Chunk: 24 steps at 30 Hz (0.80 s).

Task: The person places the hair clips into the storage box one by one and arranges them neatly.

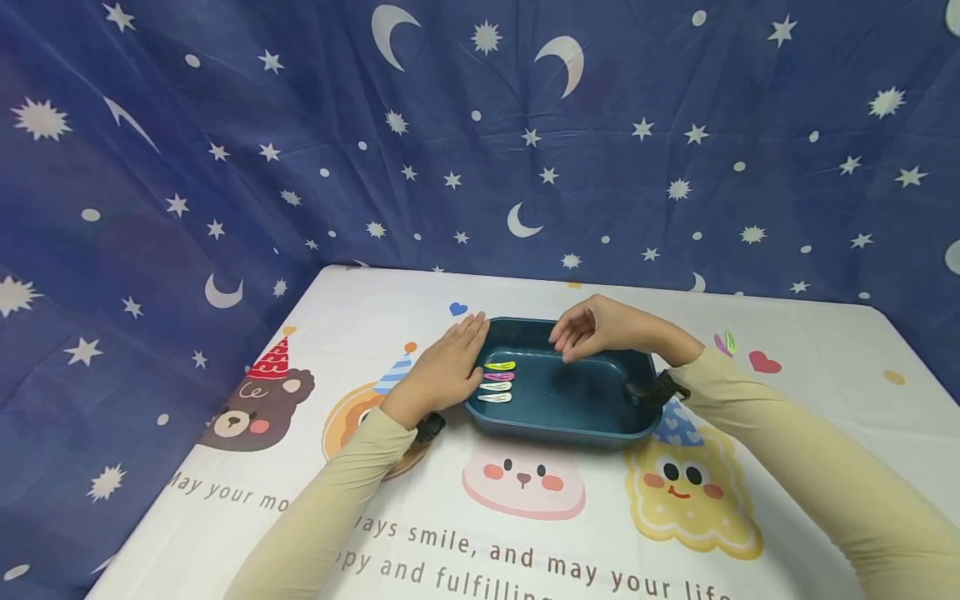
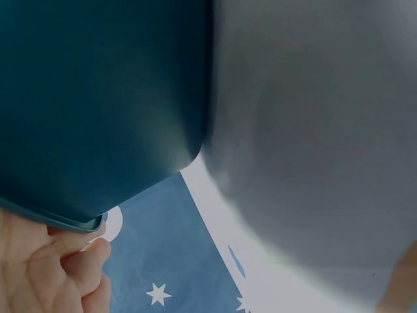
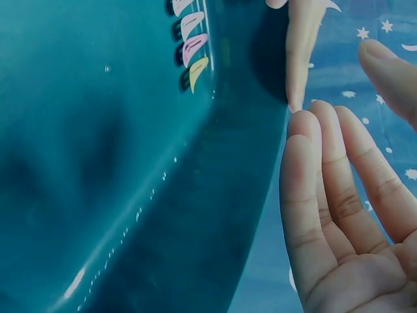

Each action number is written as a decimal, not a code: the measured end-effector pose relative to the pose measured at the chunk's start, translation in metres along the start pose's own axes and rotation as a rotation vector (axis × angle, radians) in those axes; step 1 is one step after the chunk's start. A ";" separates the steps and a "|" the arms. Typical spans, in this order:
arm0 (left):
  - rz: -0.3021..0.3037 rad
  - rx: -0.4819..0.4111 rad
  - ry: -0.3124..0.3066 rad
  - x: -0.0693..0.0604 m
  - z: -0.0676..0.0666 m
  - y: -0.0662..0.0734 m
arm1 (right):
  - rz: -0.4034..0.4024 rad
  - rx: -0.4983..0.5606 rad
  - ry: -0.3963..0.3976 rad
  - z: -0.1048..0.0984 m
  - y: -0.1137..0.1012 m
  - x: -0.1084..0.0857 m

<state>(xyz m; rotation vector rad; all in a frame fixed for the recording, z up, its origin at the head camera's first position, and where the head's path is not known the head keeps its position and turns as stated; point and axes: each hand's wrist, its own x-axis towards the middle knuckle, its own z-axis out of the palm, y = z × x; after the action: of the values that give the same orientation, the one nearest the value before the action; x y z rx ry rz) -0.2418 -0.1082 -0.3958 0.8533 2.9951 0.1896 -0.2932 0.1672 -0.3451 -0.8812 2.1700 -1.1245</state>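
A dark teal tray (image 1: 564,429) sits on the table with several snap hair clips in a column along its left side: a yellow hair clip (image 1: 500,366), a pink hair clip (image 1: 498,377) and white ones (image 1: 495,397). My left hand (image 1: 448,364) rests against the tray's left rim, fingers extended. Over the tray's far right part hovers my right hand (image 1: 600,327); in the right wrist view its fingers (image 3: 339,176) are loosely bent, the thumb is apart from them, and nothing is held.
Right of the tray, beyond the right forearm, a purple hair clip (image 1: 722,344) and a yellow-green hair clip (image 1: 731,341) lie on the printed white tablecloth (image 1: 817,400). A blue star-patterned curtain (image 1: 480,167) hangs behind the table and at the left.
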 end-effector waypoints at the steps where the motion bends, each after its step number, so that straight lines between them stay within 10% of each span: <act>1: 0.001 0.003 0.003 0.000 0.001 0.000 | 0.004 0.002 0.005 -0.001 0.000 -0.002; 24: -0.005 -0.039 0.037 -0.004 0.003 -0.004 | 0.117 -0.051 0.158 -0.030 0.003 -0.065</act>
<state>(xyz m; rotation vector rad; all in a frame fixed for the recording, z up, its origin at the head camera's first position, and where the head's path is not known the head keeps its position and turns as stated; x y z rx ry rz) -0.2401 -0.1136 -0.3988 0.8486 3.0163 0.2648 -0.2735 0.2316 -0.3220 -0.6965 2.3545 -1.1187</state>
